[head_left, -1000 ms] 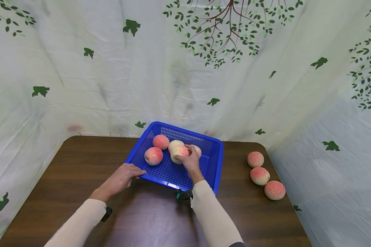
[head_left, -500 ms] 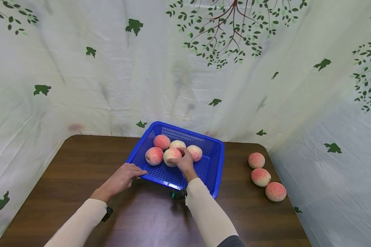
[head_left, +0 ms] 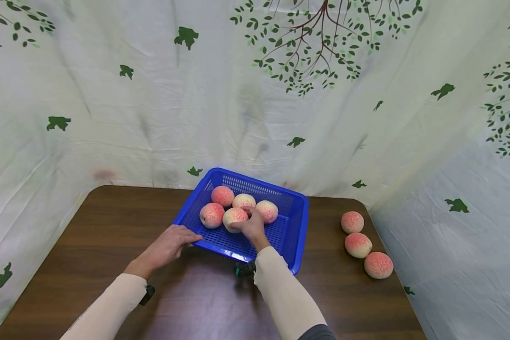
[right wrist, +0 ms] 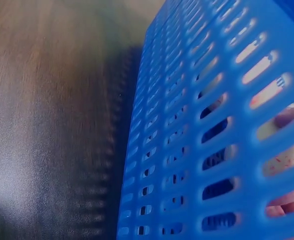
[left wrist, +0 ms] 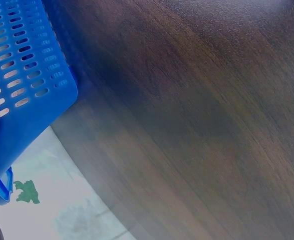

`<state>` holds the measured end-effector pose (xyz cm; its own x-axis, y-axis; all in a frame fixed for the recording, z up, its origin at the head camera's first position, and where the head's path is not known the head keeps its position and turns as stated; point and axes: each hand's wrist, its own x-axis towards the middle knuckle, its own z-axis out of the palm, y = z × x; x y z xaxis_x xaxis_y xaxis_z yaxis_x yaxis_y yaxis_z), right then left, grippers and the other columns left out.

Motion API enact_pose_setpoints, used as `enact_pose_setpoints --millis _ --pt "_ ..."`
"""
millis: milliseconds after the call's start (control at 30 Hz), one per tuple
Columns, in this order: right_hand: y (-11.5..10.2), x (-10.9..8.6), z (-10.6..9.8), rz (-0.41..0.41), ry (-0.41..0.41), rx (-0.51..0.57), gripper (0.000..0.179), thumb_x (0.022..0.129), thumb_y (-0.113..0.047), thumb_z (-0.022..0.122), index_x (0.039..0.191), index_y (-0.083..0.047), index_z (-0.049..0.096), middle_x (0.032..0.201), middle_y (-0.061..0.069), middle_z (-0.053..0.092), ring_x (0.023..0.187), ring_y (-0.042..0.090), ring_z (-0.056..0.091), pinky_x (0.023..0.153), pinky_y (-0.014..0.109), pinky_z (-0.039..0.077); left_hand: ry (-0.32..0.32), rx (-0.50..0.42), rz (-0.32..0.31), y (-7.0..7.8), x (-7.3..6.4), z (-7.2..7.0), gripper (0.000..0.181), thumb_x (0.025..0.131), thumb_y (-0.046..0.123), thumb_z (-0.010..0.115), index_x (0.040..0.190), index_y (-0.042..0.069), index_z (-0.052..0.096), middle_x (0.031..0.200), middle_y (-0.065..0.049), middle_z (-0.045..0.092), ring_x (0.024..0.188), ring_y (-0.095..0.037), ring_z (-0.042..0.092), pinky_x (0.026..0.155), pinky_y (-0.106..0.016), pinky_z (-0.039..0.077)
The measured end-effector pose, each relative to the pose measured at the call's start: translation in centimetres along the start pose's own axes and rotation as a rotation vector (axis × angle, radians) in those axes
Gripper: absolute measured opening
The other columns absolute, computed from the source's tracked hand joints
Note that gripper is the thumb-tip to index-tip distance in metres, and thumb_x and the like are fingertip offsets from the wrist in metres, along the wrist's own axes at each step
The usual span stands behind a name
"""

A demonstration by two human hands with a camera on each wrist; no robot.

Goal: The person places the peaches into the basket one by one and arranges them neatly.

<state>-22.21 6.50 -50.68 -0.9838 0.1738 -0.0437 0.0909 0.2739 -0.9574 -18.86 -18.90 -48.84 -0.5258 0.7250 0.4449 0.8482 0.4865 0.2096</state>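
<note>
In the head view a blue slotted plastic basket (head_left: 291, 231) stands on the table, with several pink-and-cream peaches in it. My left hand (head_left: 170, 248) grips its near left corner at the rim. Inside the basket, my right hand (head_left: 255, 227) holds a peach (head_left: 233, 220) between thumb and fingers, low in the front part. Close around that one are a redder peach (head_left: 211, 216) on the left, a pale peach (head_left: 243, 201) behind and another peach (head_left: 267, 212) to the right. Through the slots of the basket wall (right wrist: 187, 125), the right wrist view shows bits of fingers and fruit.
Three more peaches lie in a slanting row near the table's right edge, the nearest peach (head_left: 378, 265) lowest. Brown wooden table (head_left: 110, 226) surrounds the basket. A pale curtain (head_left: 153, 118) with leaf prints hangs behind and at both sides.
My right hand has moved a little left and lower with its peach, beside the redder one. The peach on the right now shows fully. My left hand stays at the rim.
</note>
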Motion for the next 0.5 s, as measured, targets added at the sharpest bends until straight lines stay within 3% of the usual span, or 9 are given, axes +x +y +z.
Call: enact_pose_setpoints --millis 200,500 --pt "0.24 0.01 0.02 -0.029 0.015 -0.029 0.058 0.055 0.003 0.086 0.109 0.0 0.064 0.106 0.013 0.065 0.097 0.024 0.06 0.087 0.037 0.049 -0.016 -0.002 -0.015 0.06 -0.05 0.01 0.03 0.077 -0.007 0.071 0.104 0.006 0.074 0.095 -0.003 0.073 0.087 -0.02 0.063 0.078 -0.04 0.048" --pt "0.59 -0.1 -0.05 0.01 0.002 -0.064 0.063 0.056 0.004 0.086 0.113 0.001 0.06 0.112 0.014 0.062 0.103 0.027 0.059 0.092 0.041 0.048 -0.023 -0.012 -0.031 0.13 -0.06 -0.01 0.03 0.077 -0.009 0.07 0.104 0.004 0.074 0.095 -0.003 0.072 0.087 -0.02 0.063 0.078 -0.04 0.047"
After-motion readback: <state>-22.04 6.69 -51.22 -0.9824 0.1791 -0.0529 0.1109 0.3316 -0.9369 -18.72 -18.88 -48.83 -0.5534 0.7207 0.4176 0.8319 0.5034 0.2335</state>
